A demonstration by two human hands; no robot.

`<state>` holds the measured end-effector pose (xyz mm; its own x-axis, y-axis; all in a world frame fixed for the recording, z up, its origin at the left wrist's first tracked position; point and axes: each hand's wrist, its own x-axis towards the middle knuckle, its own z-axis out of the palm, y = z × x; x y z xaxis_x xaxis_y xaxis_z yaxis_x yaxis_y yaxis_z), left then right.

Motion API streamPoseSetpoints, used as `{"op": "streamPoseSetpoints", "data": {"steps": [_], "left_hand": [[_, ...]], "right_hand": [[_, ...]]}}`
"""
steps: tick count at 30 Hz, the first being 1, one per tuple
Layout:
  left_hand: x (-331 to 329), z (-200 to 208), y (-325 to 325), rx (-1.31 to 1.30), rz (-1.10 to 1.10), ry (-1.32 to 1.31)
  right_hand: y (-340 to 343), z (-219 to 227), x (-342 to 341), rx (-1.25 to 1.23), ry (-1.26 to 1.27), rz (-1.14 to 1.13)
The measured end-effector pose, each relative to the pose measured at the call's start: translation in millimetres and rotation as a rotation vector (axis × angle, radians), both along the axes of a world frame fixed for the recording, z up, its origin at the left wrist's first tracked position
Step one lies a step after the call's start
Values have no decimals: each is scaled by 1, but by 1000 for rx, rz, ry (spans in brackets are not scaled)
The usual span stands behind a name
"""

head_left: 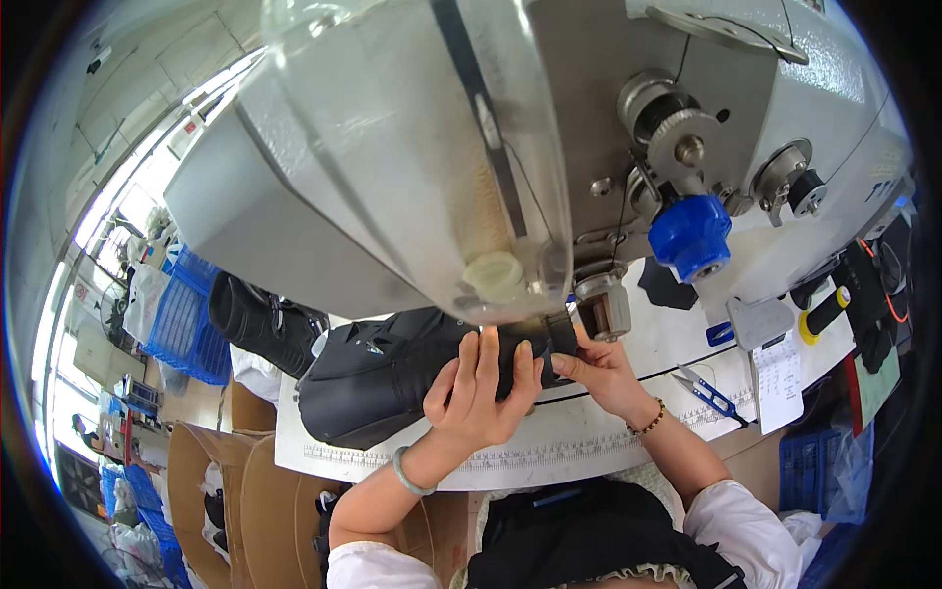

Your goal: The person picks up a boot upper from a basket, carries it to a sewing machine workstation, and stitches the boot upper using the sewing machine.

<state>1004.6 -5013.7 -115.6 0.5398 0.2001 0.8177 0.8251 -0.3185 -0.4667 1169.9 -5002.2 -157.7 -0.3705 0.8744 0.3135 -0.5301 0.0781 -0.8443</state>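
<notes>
A bulky black sewn piece (358, 388), leather-like with a rounded end and seams, lies on the white machine table (510, 473) beneath a grey sewing machine (589, 128). My left hand (476, 398) rests on its right part, fingers spread and pressing from above. At the right end, my right hand (603, 378) pinches the edge between thumb and fingers, close beside the machine's lower metal parts. The machine's clear plastic shield (412, 167) stands in front of the sewing point, so the needle cannot be made out.
Blue-handled snips (714, 398), a white notepad (778, 388) and a black thread spool (824, 316) lie to the right. Another black piece with laces or straps (257, 324) sits at the table's left edge. Cardboard boxes (285, 520) and blue crates (186, 329) stand left.
</notes>
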Motion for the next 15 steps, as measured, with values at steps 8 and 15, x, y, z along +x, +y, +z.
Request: {"op": "streamPoseSetpoints", "data": {"steps": [8,15], "left_hand": [[-1,1,3,24,-11,8],[-4,3,11,19,-59,-13]], "right_hand": [[0,0,-2,-13,-9,7],[-1,0,-7,-93,-45,-55]]}}
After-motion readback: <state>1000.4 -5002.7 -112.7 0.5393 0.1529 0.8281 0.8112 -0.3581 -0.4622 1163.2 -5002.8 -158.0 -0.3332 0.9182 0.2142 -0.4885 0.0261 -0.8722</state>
